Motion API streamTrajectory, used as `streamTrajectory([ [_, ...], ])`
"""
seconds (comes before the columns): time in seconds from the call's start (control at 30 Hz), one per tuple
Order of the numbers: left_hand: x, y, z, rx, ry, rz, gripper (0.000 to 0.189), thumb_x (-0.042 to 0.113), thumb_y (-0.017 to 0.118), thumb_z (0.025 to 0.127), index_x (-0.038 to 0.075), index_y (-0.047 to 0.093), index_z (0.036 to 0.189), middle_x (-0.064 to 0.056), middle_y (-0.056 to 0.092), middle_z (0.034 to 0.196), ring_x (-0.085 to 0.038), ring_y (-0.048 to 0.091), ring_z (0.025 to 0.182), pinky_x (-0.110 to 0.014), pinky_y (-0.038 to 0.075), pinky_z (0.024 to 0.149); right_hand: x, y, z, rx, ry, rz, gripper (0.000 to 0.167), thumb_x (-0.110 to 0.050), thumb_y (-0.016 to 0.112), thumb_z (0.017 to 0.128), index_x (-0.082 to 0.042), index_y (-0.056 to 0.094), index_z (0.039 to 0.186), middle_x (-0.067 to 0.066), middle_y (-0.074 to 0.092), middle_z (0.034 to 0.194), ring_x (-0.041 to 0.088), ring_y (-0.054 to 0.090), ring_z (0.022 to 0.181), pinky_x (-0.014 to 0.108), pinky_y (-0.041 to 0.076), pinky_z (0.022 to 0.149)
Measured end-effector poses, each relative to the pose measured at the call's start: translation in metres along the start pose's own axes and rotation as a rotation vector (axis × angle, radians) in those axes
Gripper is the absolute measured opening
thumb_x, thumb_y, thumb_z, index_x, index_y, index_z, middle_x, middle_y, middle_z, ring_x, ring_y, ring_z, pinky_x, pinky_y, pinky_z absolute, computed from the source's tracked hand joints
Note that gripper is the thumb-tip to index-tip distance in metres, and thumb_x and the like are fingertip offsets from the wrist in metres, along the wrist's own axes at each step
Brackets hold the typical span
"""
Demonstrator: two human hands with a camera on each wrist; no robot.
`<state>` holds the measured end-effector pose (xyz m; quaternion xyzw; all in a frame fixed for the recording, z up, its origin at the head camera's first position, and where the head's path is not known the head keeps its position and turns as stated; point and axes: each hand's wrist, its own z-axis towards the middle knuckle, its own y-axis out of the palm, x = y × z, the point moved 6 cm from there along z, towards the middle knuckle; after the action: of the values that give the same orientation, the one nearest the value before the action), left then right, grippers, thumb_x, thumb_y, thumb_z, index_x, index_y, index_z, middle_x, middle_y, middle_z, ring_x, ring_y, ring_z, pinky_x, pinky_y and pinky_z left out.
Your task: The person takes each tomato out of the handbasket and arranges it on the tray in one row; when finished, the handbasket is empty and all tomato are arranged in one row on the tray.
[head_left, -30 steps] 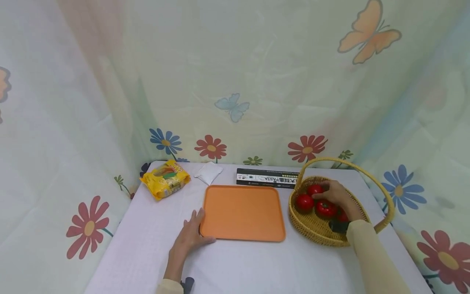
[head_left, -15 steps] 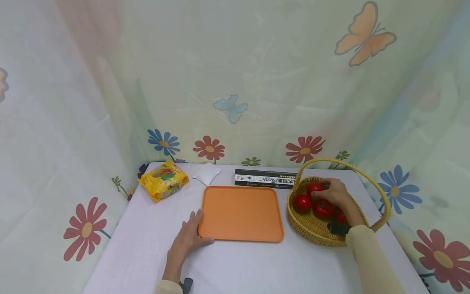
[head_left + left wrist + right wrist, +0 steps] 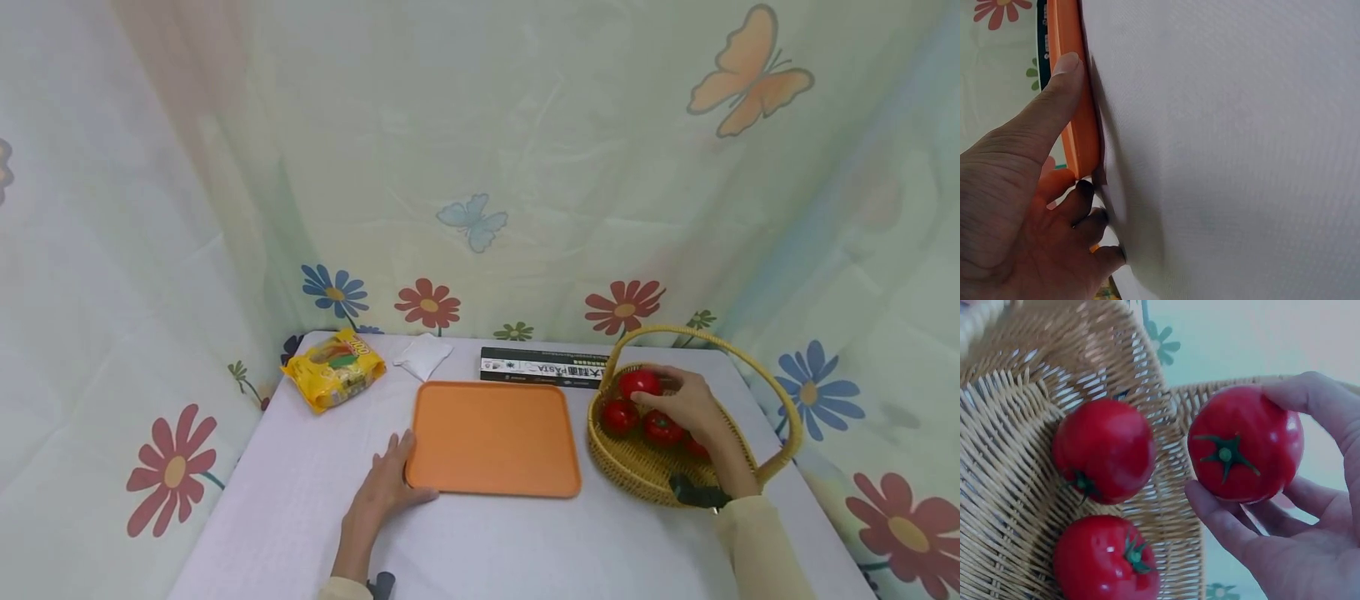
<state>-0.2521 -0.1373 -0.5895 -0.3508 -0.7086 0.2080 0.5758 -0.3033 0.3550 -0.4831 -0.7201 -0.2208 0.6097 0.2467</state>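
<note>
My right hand (image 3: 686,404) grips a red tomato (image 3: 1246,444) with a green stem, thumb on one side and fingers on the other. The tomato is over the far part of a wicker basket (image 3: 637,475) with a tall arched handle. Several other tomatoes lie in the basket, among them one tomato (image 3: 619,416) at its left side and another tomato (image 3: 663,427) beside it. At the left end of an orange tray (image 3: 495,437), my left hand (image 3: 386,483) rests with fingers spread, its thumb (image 3: 1066,81) touching the tray's side.
A yellow package (image 3: 335,371) lies at the table's back left, beside a small white packet (image 3: 423,356). The dark pasta box (image 3: 540,367) lies behind the tray, near the basket. Behind the white table (image 3: 525,550) hangs a flowered curtain (image 3: 480,125).
The right hand has raised the gripped tomato slightly in the basket, and its wrist has lifted. The left hand and the tray stay in place.
</note>
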Motion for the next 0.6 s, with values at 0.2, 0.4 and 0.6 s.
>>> streamTrajectory([
  [0.2,-0.001,-0.001,0.000,0.004,-0.002,0.005,0.117,0.036,0.098,0.078,0.011,0.031,0.171,-0.028,0.021,0.175,-0.066,0.017,0.155,-0.077,0.022,0.124,-0.017,0.005,-0.011,-0.003,-0.088,-0.048,0.082,-0.041,0.080,0.098,0.001,0.046,0.159,0.034,0.057,0.147,0.051,0.056,0.129,0.065,0.058,0.103],
  [0.4,0.000,-0.001,0.000,0.008,0.004,-0.001,0.116,0.034,0.098,0.079,0.010,0.032,0.170,-0.029,0.021,0.175,-0.066,0.017,0.155,-0.078,0.021,0.124,-0.031,0.011,-0.027,0.021,-0.152,-0.052,0.072,-0.035,0.081,0.099,0.007,0.053,0.150,0.035,0.060,0.141,0.049,0.059,0.121,0.047,0.066,0.093],
  [0.6,-0.002,0.002,0.001,-0.001,-0.020,-0.015,0.116,0.035,0.098,0.079,0.013,0.032,0.171,-0.028,0.020,0.176,-0.068,0.016,0.154,-0.081,0.023,0.122,-0.042,0.028,-0.043,0.020,-0.255,-0.018,0.056,-0.024,0.079,0.100,0.006,0.061,0.144,0.030,0.066,0.133,0.039,0.062,0.112,0.019,0.060,0.078],
])
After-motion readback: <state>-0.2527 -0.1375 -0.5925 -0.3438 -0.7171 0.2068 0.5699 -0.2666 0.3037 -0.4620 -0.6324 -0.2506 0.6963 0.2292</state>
